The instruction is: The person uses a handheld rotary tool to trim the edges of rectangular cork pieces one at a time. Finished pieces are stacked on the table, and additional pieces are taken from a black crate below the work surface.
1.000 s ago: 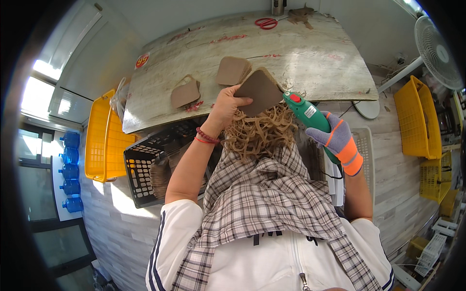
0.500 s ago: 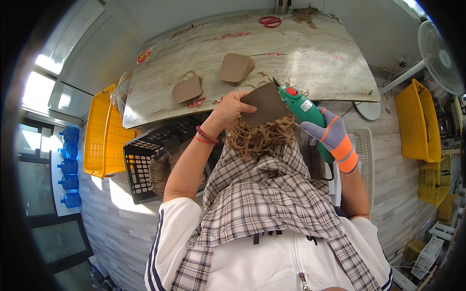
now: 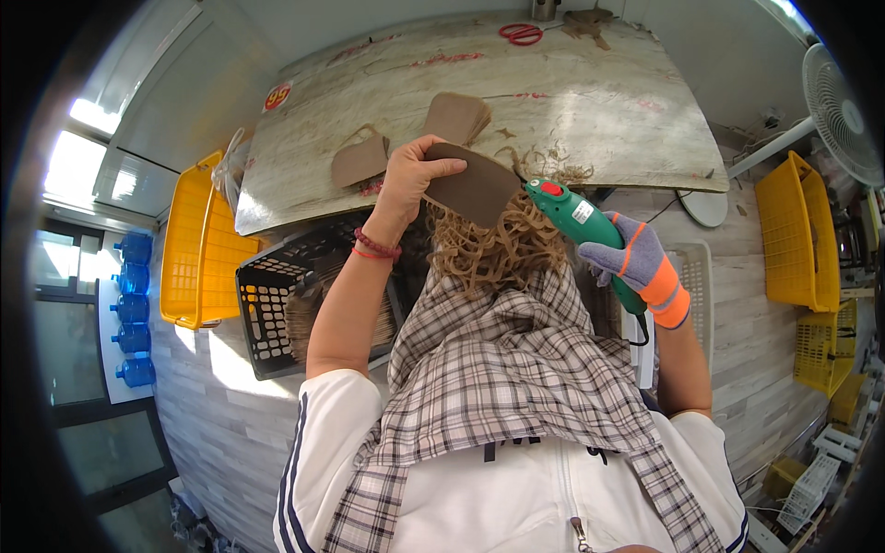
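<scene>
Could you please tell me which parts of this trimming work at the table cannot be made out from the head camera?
- Head view: the green power tool tip is too small to show its cutting part.
- The left hand covers one end of the brown piece.
- The black crate contents sit behind the left forearm.
- The gloved right hand hides the tool's handle.

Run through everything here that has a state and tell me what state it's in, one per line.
Left hand: bare, gripping the brown sheet.
Brown sheet: held up, tilted, tool tip at its edge.
Right hand: gloved, closed on the green power tool.
Black crate: open-topped, partly filled.
Red scissors: lying on the table.
Fan: cannot tell if running.
</scene>
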Motion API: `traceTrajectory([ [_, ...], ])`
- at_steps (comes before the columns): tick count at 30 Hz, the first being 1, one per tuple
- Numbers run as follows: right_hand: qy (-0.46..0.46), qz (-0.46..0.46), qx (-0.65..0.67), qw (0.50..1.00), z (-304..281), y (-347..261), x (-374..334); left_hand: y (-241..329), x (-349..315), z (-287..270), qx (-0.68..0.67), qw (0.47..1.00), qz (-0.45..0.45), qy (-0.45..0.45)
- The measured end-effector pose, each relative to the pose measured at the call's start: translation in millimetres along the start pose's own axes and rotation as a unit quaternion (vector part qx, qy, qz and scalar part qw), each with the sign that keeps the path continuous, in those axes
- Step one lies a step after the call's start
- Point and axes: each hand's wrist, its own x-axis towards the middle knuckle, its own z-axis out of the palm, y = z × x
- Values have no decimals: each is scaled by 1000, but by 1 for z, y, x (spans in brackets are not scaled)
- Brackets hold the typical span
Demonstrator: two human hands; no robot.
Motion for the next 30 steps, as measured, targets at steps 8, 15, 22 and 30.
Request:
traceTrajectory([
  [8, 5, -8, -23, 1000, 7, -1, 5, 1, -3, 11, 35, 997, -44, -43],
  [15, 12, -40, -58, 997, 15, -3, 16, -4, -2, 19, 70, 989, -79, -99],
  [22, 2, -18, -29, 999, 31, -10, 36, -14, 0, 8, 122, 986, -39, -108],
  [30, 66, 8, -3, 998, 16, 18, 39, -31, 27, -193, 73, 952, 14, 297],
])
